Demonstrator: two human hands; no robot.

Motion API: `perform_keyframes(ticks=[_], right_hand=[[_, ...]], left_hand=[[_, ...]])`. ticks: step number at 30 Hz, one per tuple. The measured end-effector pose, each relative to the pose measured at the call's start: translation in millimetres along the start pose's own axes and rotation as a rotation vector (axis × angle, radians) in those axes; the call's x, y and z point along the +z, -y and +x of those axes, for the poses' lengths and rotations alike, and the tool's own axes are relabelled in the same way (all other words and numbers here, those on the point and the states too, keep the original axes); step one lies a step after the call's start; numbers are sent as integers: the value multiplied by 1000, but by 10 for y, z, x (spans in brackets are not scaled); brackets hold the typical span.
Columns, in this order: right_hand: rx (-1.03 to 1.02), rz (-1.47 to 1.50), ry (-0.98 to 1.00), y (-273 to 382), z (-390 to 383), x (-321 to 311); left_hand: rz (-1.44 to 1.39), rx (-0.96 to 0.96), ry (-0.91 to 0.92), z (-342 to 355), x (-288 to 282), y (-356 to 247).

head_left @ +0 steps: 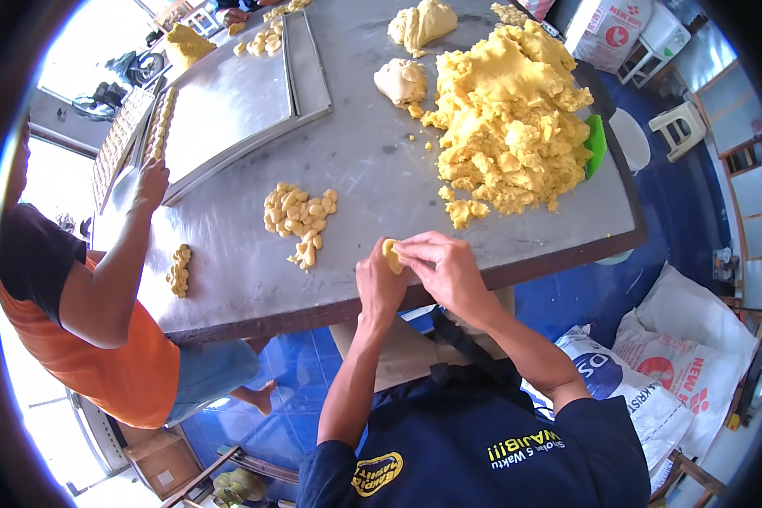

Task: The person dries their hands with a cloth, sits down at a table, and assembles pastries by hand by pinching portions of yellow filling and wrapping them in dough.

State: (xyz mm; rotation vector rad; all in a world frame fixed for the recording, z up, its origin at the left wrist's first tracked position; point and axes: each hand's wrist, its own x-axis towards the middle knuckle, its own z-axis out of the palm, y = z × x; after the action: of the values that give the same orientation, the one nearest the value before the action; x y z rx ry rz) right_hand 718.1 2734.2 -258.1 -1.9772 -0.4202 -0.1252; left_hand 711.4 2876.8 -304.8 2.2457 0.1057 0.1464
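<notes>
My left hand [378,282] and my right hand [439,267] meet over the near edge of the steel table [372,169]. Together they pinch a small yellow dough piece [390,254] between the fingers. Just beyond the hands, to the left, lies a pile of small shaped dough pieces [299,214]. A large mound of yellow dough [510,118] sits further back on the right.
Another person in an orange top sits at the left, a hand [151,182] on a metal baking tray [237,102]. Paler dough lumps [402,80] lie at the back. A green scraper [596,142] lies by the mound. White sacks [652,372] and plastic stools [677,127] stand on the blue floor.
</notes>
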Motion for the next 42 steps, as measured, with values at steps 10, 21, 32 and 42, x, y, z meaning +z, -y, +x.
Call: perform_keyframes(ticks=[10, 21, 32, 42], right_hand=[[216, 98, 67, 8, 126, -95], [4, -327, -37, -227, 284, -329], [11, -422, -137, -704, 52, -716], [-120, -601, 5, -725, 175, -494]], left_hand=[[-195, 67, 92, 38, -130, 54], [-383, -39, 115, 68, -25, 124], [-1045, -164, 182, 116, -240, 244], [-1072, -184, 326, 71, -267, 96]])
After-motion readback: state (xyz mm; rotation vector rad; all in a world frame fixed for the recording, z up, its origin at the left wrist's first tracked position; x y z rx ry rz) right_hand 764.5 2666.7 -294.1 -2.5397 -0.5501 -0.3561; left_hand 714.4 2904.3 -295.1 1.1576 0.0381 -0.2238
